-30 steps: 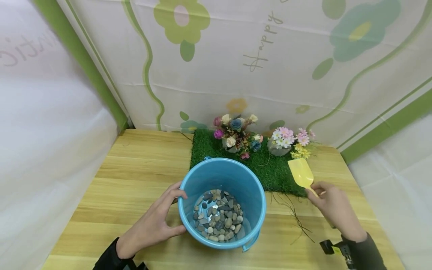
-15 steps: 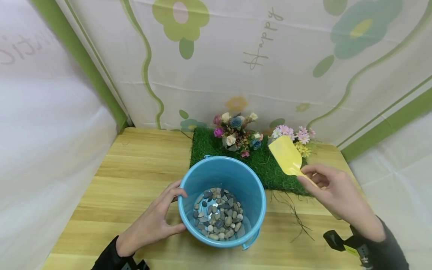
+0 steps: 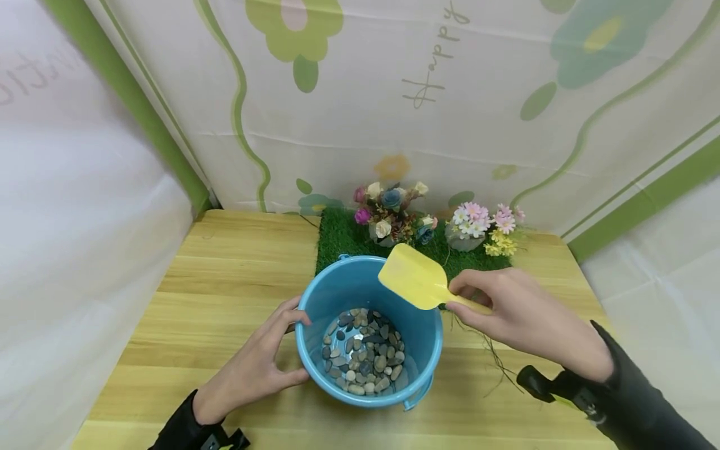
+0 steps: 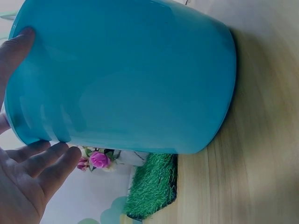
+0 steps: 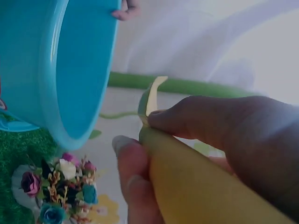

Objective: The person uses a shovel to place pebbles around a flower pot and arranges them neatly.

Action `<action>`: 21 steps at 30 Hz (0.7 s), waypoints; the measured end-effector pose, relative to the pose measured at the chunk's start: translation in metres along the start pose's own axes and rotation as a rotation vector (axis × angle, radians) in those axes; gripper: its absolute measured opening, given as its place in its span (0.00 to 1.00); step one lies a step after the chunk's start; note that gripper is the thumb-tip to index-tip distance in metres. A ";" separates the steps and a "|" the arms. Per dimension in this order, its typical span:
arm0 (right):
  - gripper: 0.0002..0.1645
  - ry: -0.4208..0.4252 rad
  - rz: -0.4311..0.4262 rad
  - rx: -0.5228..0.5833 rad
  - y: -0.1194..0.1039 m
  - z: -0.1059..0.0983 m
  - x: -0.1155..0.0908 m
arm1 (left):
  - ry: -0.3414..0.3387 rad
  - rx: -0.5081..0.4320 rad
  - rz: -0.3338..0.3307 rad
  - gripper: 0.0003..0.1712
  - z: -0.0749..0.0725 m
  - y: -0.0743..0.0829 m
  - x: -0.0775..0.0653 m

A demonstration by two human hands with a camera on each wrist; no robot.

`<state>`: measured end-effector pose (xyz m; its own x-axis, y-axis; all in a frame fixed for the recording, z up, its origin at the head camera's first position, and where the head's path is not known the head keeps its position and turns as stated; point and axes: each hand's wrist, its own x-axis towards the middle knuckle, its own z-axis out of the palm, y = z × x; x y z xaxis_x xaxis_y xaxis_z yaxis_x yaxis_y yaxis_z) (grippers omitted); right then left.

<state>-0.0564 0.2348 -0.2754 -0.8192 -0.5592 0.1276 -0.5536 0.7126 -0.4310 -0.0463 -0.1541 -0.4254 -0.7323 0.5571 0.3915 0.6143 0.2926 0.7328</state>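
A blue plastic bucket (image 3: 306, 356) stands on the table, with several grey and tan pebbles (image 3: 365, 353) on its floor. My left hand (image 3: 255, 362) grips the bucket's left side, a fingertip hooked over the rim and the thumb against the outer wall. In the left wrist view its thumb and fingers lie on the blue wall, spread apart. My right hand (image 3: 506, 306) pinches the handle of a yellow toy shovel (image 3: 413, 275) between thumb and fingers. The shovel's blade hangs over the bucket's far right rim, and no pebbles show on it.
Behind the bucket lies a green artificial turf mat (image 3: 337, 234). On it stand a pot of mixed roses (image 3: 388, 215) and a grey pot of pink, white and yellow flowers (image 3: 467, 234). Thin dark twigs (image 3: 495, 359) lie right of the bucket. A printed curtain (image 3: 349, 112) closes the back.
My right hand has carried the yellow shovel leftward from beside the turf's right edge to over the bucket's rim. The left hand and bucket have stayed in place.
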 end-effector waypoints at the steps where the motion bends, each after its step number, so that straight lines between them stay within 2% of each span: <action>1: 0.08 -0.015 -0.001 -0.020 -0.002 0.000 0.003 | 0.000 0.000 -0.001 0.38 0.000 0.000 0.000; 12: 0.08 -0.176 0.017 -0.067 -0.015 0.002 0.026 | 0.005 0.009 0.008 0.41 0.000 0.001 0.002; 17: 0.08 -0.251 0.043 -0.067 -0.018 0.011 0.038 | 0.009 0.025 0.020 0.40 0.000 0.000 0.003; 20: 0.03 -0.293 0.030 -0.064 -0.021 0.018 0.045 | 0.005 0.029 0.013 0.39 0.000 -0.001 0.002; 21: 0.04 -0.306 0.019 -0.067 -0.023 0.020 0.047 | 0.004 0.028 0.009 0.40 0.000 -0.001 0.001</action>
<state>-0.0795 0.1837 -0.2777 -0.7521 -0.6396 -0.1587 -0.5555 0.7449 -0.3695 -0.0481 -0.1535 -0.4260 -0.7280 0.5569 0.3998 0.6285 0.3091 0.7138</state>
